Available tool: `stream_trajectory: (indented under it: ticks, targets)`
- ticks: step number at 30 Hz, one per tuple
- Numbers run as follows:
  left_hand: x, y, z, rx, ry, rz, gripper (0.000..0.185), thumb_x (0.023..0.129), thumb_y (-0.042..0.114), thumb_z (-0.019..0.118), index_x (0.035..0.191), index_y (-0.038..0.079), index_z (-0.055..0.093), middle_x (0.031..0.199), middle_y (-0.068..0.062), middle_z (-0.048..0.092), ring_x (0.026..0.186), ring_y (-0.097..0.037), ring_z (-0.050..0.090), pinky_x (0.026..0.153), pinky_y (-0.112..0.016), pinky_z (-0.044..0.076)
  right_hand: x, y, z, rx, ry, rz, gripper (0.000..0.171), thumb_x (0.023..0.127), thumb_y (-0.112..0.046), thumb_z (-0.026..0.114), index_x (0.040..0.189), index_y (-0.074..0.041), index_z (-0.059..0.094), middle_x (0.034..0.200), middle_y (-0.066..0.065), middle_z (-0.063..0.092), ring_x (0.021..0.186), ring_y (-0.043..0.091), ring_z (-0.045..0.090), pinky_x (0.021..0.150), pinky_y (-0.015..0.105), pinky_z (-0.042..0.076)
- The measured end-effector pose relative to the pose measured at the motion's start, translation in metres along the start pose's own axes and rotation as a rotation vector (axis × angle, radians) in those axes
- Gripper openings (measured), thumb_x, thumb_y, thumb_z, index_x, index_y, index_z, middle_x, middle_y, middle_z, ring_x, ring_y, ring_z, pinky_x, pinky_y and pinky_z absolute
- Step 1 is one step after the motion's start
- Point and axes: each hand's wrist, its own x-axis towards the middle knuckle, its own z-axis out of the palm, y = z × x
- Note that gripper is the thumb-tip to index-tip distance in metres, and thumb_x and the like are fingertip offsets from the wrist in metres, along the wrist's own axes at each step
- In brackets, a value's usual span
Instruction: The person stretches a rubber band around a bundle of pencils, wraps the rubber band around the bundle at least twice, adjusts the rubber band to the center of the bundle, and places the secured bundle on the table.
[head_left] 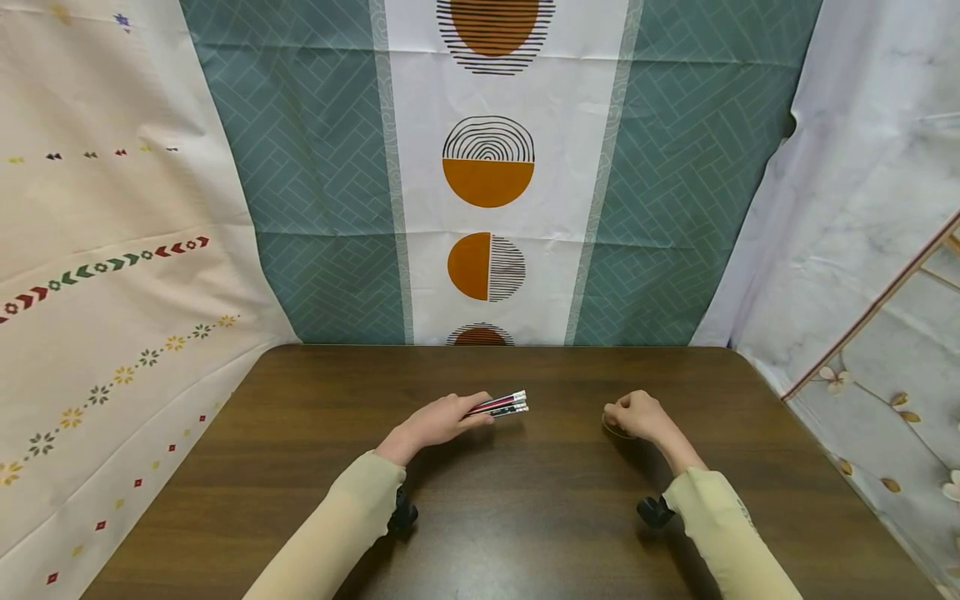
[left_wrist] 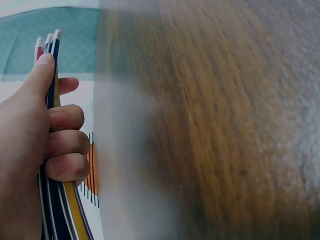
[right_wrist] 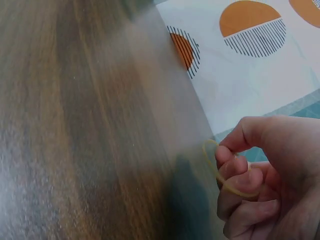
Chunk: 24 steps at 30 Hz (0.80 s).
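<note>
A bundle of pencils [head_left: 510,405] lies in the grip of my left hand [head_left: 444,418], above the middle of the table. In the left wrist view the fingers curl round the pencils [left_wrist: 59,212], the thumb lying along them; white eraser ends [left_wrist: 49,37] stick out past the thumb. Dark, red and yellow barrels show. To the right, apart from the bundle, my right hand [head_left: 641,416] pinches a thin yellow rubber band [head_left: 617,431]. The right wrist view shows the rubber band [right_wrist: 209,159] looped loosely by the curled fingers; part of it is hidden behind them.
Both hands are over a dark brown wooden table [head_left: 525,517]. A patterned cloth [head_left: 322,167] hangs along its far edge, with a cream cloth [head_left: 112,333] on the left and a marbled cloth [head_left: 885,333] on the right. A small black device [head_left: 656,512] sits at each wrist.
</note>
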Motion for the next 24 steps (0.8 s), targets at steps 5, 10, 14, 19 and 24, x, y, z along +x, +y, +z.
stream_trajectory:
  ticks: [5, 10, 14, 19, 24]
  targets:
    - [0.0010, 0.0003, 0.0000, 0.008, 0.002, 0.001, 0.027, 0.102, 0.039, 0.052, 0.122, 0.022, 0.057, 0.090, 0.005, 0.063, 0.070, -0.007, 0.052, 0.068, -0.026, 0.044, 0.0002, -0.0039, 0.0020, 0.043, 0.017, -0.009, 0.027, 0.087, -0.019, 0.054, 0.061, -0.011, 0.059, 0.053, -0.006, 0.046, 0.051, 0.009, 0.045, 0.057, 0.026, 0.038]
    - [0.0018, -0.0006, 0.0006, 0.014, -0.001, -0.002, 0.028, 0.102, 0.040, 0.052, 0.122, 0.022, 0.057, 0.090, 0.004, 0.064, 0.071, -0.007, 0.052, 0.070, -0.026, 0.044, 0.0013, -0.0051, 0.0031, 0.084, 0.022, -0.004, 0.025, 0.087, -0.018, 0.056, 0.066, -0.007, 0.064, 0.055, -0.006, 0.051, 0.050, 0.009, 0.046, 0.056, 0.026, 0.041]
    - [0.0026, -0.0015, 0.0004, 0.017, 0.002, -0.001, 0.028, 0.102, 0.040, 0.052, 0.122, 0.021, 0.057, 0.091, 0.005, 0.064, 0.071, -0.007, 0.053, 0.070, -0.026, 0.045, 0.0027, -0.0048, 0.0037, 0.111, 0.019, 0.001, 0.024, 0.088, -0.017, 0.055, 0.069, -0.007, 0.066, 0.055, -0.006, 0.054, 0.049, 0.009, 0.048, 0.055, 0.026, 0.041]
    - [0.0043, -0.0020, 0.0001, 0.014, 0.008, 0.002, 0.028, 0.102, 0.040, 0.052, 0.122, 0.021, 0.058, 0.092, 0.006, 0.064, 0.071, -0.007, 0.053, 0.070, -0.026, 0.045, 0.0035, -0.0051, 0.0042, 0.138, 0.012, 0.005, 0.021, 0.087, -0.014, 0.055, 0.071, -0.005, 0.065, 0.057, -0.004, 0.056, 0.050, 0.010, 0.049, 0.056, 0.026, 0.043]
    - [0.0066, -0.0015, 0.0004, 0.026, 0.015, 0.009, 0.027, 0.102, 0.040, 0.052, 0.121, 0.022, 0.058, 0.090, 0.007, 0.063, 0.071, -0.007, 0.053, 0.071, -0.026, 0.045, 0.0050, -0.0057, 0.0062, 0.172, 0.010, -0.005, 0.021, 0.087, -0.014, 0.054, 0.072, -0.004, 0.065, 0.058, -0.003, 0.056, 0.052, 0.011, 0.050, 0.055, 0.026, 0.043]
